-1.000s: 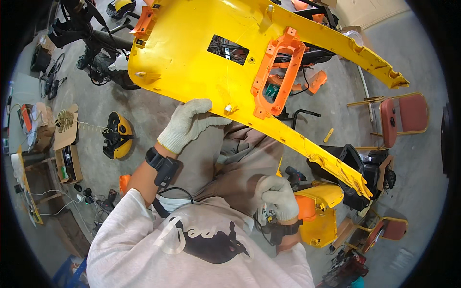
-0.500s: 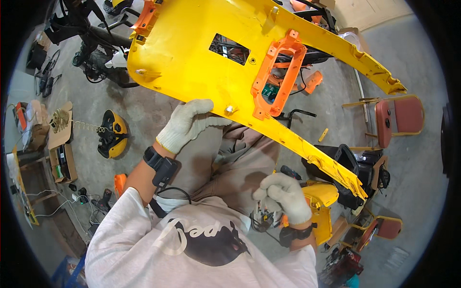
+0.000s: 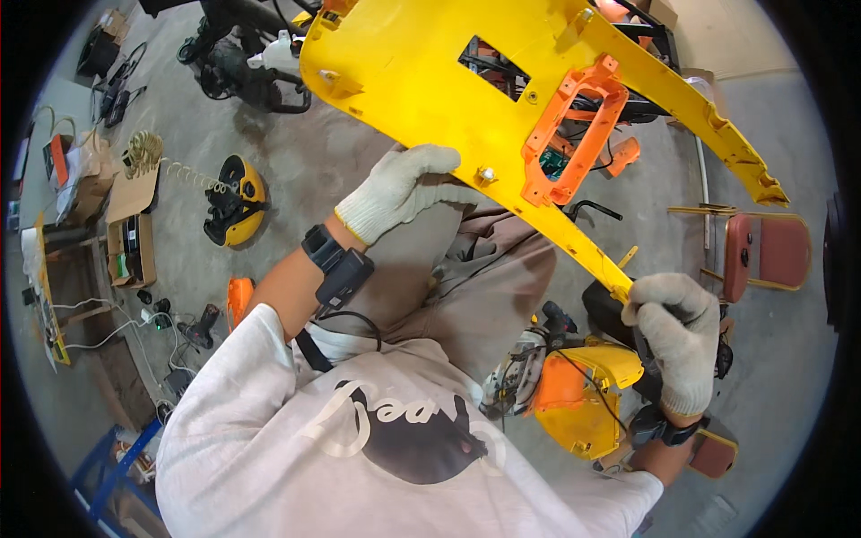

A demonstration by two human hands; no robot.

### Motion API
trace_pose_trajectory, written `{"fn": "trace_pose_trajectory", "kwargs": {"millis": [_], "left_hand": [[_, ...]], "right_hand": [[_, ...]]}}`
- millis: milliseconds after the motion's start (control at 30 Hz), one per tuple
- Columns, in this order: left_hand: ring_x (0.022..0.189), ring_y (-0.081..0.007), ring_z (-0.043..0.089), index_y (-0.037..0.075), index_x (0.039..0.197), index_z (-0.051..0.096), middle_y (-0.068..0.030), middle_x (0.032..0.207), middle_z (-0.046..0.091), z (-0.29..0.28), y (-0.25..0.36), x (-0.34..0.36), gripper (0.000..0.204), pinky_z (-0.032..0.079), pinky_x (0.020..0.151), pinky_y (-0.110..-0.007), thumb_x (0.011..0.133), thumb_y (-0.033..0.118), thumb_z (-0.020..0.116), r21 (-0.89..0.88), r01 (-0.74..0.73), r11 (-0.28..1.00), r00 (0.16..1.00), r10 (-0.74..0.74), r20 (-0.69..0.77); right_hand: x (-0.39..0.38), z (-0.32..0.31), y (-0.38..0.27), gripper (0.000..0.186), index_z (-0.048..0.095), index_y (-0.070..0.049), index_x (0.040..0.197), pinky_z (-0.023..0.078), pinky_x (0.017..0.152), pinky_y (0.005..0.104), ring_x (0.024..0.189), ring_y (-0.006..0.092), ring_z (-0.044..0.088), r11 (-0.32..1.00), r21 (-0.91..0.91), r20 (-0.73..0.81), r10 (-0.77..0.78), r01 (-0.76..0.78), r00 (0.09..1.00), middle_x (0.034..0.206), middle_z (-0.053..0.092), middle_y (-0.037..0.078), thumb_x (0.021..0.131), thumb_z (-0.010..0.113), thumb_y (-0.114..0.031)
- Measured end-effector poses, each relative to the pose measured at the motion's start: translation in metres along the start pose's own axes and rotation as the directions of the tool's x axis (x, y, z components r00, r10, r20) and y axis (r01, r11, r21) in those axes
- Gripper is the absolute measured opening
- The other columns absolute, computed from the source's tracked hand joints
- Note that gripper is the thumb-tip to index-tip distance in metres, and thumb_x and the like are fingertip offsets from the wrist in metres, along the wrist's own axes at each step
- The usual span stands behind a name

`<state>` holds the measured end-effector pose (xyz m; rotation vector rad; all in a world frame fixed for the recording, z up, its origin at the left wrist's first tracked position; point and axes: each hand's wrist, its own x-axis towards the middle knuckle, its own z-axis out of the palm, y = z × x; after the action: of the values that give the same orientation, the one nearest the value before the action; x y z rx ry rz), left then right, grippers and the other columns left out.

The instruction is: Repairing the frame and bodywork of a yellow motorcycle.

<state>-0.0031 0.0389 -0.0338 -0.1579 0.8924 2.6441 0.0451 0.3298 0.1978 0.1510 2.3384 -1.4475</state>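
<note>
A large yellow plastic body panel (image 3: 413, 67) with two long arms and a rectangular cutout spans the upper view, its inner side toward me. An orange plastic frame (image 3: 547, 125) is fixed to it beside the cutout. My left hand (image 3: 395, 193), in a white knit glove, pinches the panel's near edge, thumb on top and fingers underneath. My gloved right hand (image 3: 677, 336) is closed around the end of the nearer arm, hiding its tip. Around each wrist is a black strapped device.
A yellow helmet (image 3: 238, 202) lies on the floor at left, near an open cardboard box (image 3: 133, 247). Dark machine parts (image 3: 238, 67) stand behind the panel. Red chairs (image 3: 785, 251) are at right. Yellow and orange plastic parts (image 3: 583, 403) and a drill (image 3: 560, 323) lie near my right forearm.
My right hand has moved right and up from beside my lap and taken hold of the panel's nearer arm. The left hand still grips the edge; the whole view has shifted.
</note>
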Motion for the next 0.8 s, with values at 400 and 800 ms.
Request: {"fn": "trace_pose_trajectory", "kwargs": {"millis": [400,800], "left_hand": [[0.118,-0.0346,0.064,-0.007,0.135,0.053,-0.0207,0.131,0.063,0.003,0.004,-0.008,0.045,0.058,0.096,-0.050,0.095,0.014,0.059,0.027,0.010,1.000,1.000,-0.011,0.017],[0.113,-0.0339,0.067,-0.005,0.139,0.049,-0.0210,0.129,0.064,0.005,0.008,-0.006,0.048,0.061,0.091,-0.048,0.095,0.009,0.060,0.036,0.003,0.999,1.000,-0.003,0.006]], "right_hand": [[0.122,0.013,-0.025,0.023,0.074,0.002,0.099,0.046,0.064,0.0239,0.072,0.0065,0.057,0.925,-0.352,0.197,-0.077,0.143,0.977,0.081,0.067,0.000,0.086,0.069,-0.018],[0.221,0.047,0.048,0.026,0.077,-0.001,0.099,0.052,0.076,0.0311,0.081,0.0157,0.067,0.872,-0.459,0.233,-0.069,0.173,0.970,0.091,0.074,0.009,0.081,0.073,-0.020]]}}
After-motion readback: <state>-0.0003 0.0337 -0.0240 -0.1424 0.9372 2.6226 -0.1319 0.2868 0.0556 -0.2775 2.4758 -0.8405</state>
